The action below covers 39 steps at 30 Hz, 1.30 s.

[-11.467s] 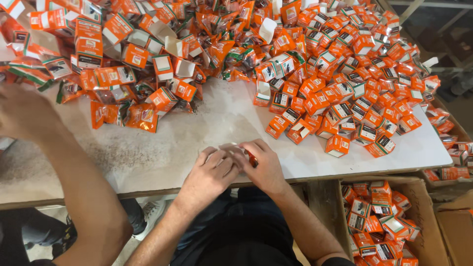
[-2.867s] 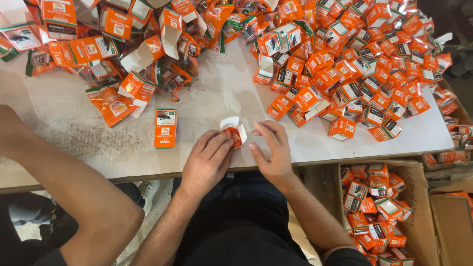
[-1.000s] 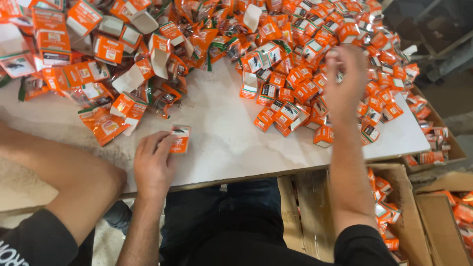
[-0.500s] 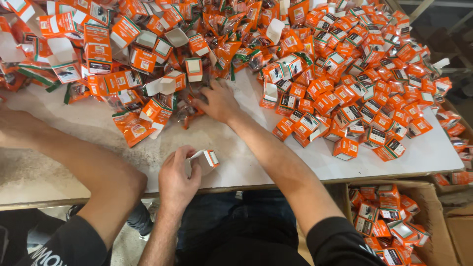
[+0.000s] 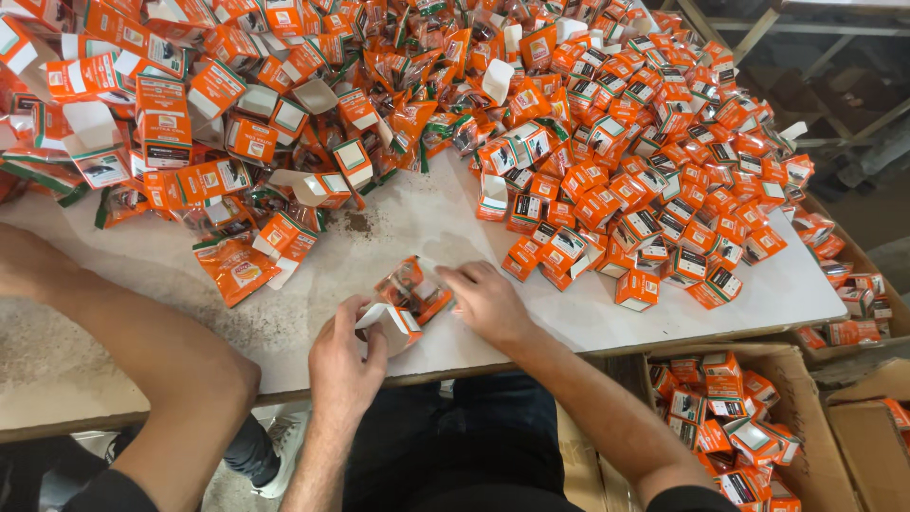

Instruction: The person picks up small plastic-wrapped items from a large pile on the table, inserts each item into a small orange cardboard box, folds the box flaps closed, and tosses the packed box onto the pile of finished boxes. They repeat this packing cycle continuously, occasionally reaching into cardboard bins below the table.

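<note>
2 hands (image 5: pixel 346 356) (image 5: pixel 488 301) grip box (image 5: pixel 391 322), packet (image 5: pixel 413 289).

Small open carton (image 5: pixel 391 325): orange outside, white flaps. Clear pouch (image 5: pixel 414 287): orange print, dark contents. Heaped cartons (image 5: pixel 654 171): orange with white and black panels, some green edges. Table (image 5: pixel 417 223): off-white, dark specks. Cardboard box (image 5: pixel 806 398): plain brown. Trousers (image 5: pixel 455 446): black.

Open orange-white carton (image 5: pixel 387 324) (flaps up) – clear orange sachet (image 5: pixel 414 287) touching it.
</note>
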Each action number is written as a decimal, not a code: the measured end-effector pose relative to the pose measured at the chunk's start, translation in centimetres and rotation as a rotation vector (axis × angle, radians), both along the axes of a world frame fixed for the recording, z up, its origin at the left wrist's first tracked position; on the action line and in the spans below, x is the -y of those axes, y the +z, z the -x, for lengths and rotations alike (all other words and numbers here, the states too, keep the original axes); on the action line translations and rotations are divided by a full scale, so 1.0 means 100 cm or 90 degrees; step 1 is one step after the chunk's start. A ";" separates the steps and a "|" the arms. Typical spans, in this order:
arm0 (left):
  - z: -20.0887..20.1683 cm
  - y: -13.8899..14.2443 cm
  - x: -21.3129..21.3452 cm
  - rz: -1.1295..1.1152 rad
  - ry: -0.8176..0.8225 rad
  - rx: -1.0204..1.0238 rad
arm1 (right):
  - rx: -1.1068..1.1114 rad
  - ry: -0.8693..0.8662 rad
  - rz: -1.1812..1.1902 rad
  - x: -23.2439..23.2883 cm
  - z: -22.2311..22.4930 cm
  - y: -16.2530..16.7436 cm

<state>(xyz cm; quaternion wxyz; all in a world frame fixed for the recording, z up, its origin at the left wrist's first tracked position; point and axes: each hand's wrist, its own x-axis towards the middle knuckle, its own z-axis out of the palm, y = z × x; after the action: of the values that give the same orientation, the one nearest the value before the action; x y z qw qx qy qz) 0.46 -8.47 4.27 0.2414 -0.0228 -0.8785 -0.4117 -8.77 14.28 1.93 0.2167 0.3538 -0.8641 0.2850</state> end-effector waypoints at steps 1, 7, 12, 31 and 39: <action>-0.002 0.001 0.000 -0.001 -0.006 -0.002 | -0.001 -0.031 0.014 -0.007 -0.004 -0.002; -0.010 0.008 -0.021 0.061 -0.024 0.085 | 0.242 -0.119 0.172 -0.027 -0.052 0.000; -0.006 0.010 -0.046 0.031 -0.130 -0.011 | 0.177 -0.016 0.231 -0.005 -0.079 0.015; -0.007 -0.013 -0.039 0.076 -0.227 -0.148 | 0.129 -0.154 0.130 0.013 -0.056 -0.002; 0.006 -0.017 -0.034 0.017 -0.192 -0.035 | 0.087 0.064 0.197 -0.026 -0.082 0.010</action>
<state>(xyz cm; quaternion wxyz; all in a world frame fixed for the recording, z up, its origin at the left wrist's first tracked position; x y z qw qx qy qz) -0.10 -5.06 2.56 0.2004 -0.1686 -0.8636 -0.4307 -0.62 16.91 2.90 0.1946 0.3386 -0.8038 0.4488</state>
